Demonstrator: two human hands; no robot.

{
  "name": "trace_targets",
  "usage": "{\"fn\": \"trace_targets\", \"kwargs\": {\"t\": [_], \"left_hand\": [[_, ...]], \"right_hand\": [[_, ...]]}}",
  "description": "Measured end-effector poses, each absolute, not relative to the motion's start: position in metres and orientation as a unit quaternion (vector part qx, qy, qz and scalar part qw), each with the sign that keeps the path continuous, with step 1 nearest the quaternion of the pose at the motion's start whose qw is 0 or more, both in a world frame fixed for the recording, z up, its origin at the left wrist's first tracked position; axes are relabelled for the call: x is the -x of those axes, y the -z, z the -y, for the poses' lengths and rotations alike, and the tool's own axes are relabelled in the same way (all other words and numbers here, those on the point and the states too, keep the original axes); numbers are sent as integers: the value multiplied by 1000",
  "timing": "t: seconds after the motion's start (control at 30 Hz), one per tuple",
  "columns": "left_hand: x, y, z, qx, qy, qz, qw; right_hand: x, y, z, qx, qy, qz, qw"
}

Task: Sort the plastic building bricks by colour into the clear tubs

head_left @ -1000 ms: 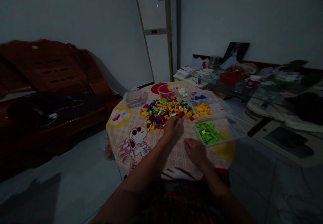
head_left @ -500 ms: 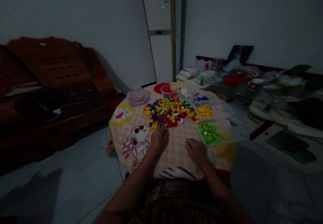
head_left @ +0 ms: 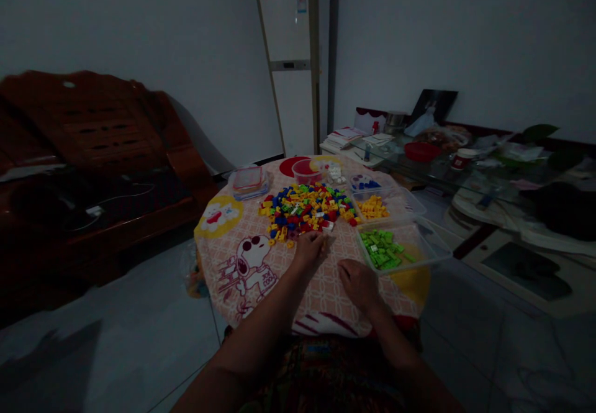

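Observation:
A heap of small red, blue, yellow and green bricks (head_left: 307, 208) lies in the middle of a round table with a cartoon-dog cloth (head_left: 251, 258). My left hand (head_left: 308, 246) reaches to the heap's near edge, fingers curled at the bricks; what they hold is too dark to make out. My right hand (head_left: 357, 284) rests loosely closed on the cloth, just left of a clear tray of green bricks (head_left: 390, 246). Behind that stand a clear tray of yellow bricks (head_left: 378, 207) and a small tub of blue bricks (head_left: 365, 182).
A red bowl (head_left: 305, 169) and a lidded box (head_left: 248, 178) sit at the table's far side. A dark wooden sofa (head_left: 93, 164) stands to the left, a cluttered glass table (head_left: 456, 158) to the right, a tall white appliance (head_left: 291, 59) behind. The room is dim.
My left hand drew back from the heap toward its left edge, then came forward again to the near edge. My right hand has stayed on the cloth.

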State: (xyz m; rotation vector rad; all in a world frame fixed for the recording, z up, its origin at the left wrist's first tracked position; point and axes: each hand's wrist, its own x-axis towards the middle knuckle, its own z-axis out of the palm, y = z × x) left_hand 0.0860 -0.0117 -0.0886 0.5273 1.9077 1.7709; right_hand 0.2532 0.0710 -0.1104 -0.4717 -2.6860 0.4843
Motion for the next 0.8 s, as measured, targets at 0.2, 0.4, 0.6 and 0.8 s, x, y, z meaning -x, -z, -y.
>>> {"fn": "trace_targets", "kwargs": {"t": [0.2, 0.4, 0.6, 0.8], "left_hand": [[-83, 90, -9, -158, -745, -563, 321], [-74, 80, -61, -229, -714, -579, 319], [-69, 50, -99, -318, -741, -520, 283], [-55, 66, -64, -370, -687, -594, 194]], "right_hand": [[-253, 109, -70, 169, -168, 955, 176], [-252, 112, -71, 163, -176, 953, 183], [-253, 111, -70, 165, -167, 955, 179], [-253, 108, -69, 171, -170, 955, 173]]}}
